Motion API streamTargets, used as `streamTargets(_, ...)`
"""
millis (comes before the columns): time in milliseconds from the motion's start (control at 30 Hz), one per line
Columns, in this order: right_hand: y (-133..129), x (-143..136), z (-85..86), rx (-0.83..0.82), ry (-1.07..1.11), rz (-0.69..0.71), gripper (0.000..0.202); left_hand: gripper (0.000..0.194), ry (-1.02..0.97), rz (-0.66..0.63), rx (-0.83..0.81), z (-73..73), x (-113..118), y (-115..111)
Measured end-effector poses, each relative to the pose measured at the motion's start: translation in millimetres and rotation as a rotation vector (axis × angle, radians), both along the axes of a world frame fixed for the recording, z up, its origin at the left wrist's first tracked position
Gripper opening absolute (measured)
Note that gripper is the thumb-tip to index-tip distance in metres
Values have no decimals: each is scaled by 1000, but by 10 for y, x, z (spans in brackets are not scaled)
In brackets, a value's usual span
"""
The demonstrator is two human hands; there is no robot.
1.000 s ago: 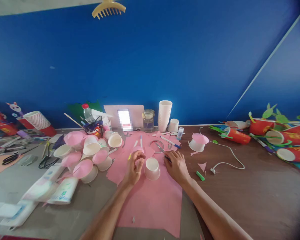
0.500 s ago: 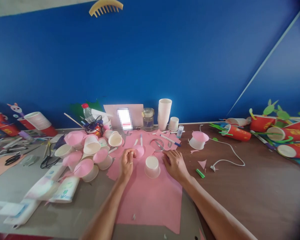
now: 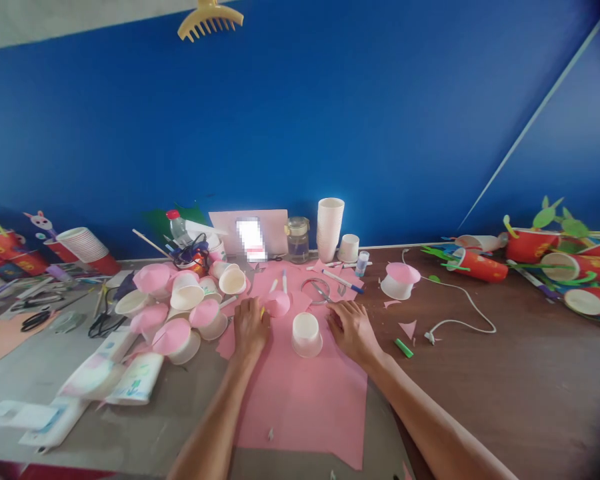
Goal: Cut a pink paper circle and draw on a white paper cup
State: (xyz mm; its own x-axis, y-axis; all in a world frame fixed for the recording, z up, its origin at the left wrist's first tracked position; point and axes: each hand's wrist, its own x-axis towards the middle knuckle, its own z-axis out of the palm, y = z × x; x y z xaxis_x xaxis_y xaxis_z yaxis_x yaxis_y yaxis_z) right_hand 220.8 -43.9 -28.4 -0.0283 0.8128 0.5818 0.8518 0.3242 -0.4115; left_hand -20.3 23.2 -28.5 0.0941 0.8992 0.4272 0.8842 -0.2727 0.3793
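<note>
**White cup [image 3: 307, 335] between my two hands**

The cup sits on the pink sheet [image 3: 303, 407] in front of me, its closed end apparently up and its wider rim down, probably because it stands steadier that way. Neither hand touches it. I'd guess it is centred so both hands can reach it equally.

My left hand [image 3: 251, 327] lies beyond the cup's left side, back of the hand up, forearm slanting in from below. Its fingers point forward and down and are mostly hidden, so I cannot tell how far they are parted or whether they hold anything. Just beside them is a pink paper piece [image 3: 279, 304].

My right hand [image 3: 354, 331] rests low on the cup's right, palm down, wrist angled inward. The fingers are bent and close together, thumb tucked towards the cup; whether anything is under them I cannot tell.

Past my fingers lie a blue-capped marker [image 3: 343, 281] and a glue stick [image 3: 362, 265], likely kept within reach. A tall cup stack [image 3: 330, 230] stands against the blue wall [image 3: 300, 120]. Pink-topped cups [image 3: 173, 337] crowd together on my left, perhaps to leave working room, while another pink-topped cup [image 3: 399, 283] stands apart on my right.
</note>
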Motion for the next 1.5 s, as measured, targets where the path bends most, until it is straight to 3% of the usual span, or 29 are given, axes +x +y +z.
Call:
streamTargets(167,-2,1,0,-16,-19,-8,17,18,-24,47,-152,-13,-20,0)
streamTargets(433,12,5,-18,16,28,-31,18,25,-346,68,-85,92,-44,43)
streamTargets(600,6,1,37,33,233,-18,17,41,-540,-108,-126,202,101,-75)
streamTargets(767,-44,-11,119,-74,467,5,19,44,-808,-392,-294,257,254,-221)
streamTargets(967,-101,-46,220,-202,715,155,28,41,-842,-443,-360,306,307,-302)
streamTargets(1167,-172,-92,364,-261,801,336,28,34,-833,-486,-359,247,333,-345)
streamTargets(1267,-188,-126,354,-333,979,406,29,34,-787,-524,-357,235,344,-372)
streamTargets(1500,-186,-173,398,-386,1357,448,27,38,-773,-585,-342,228,283,-381)
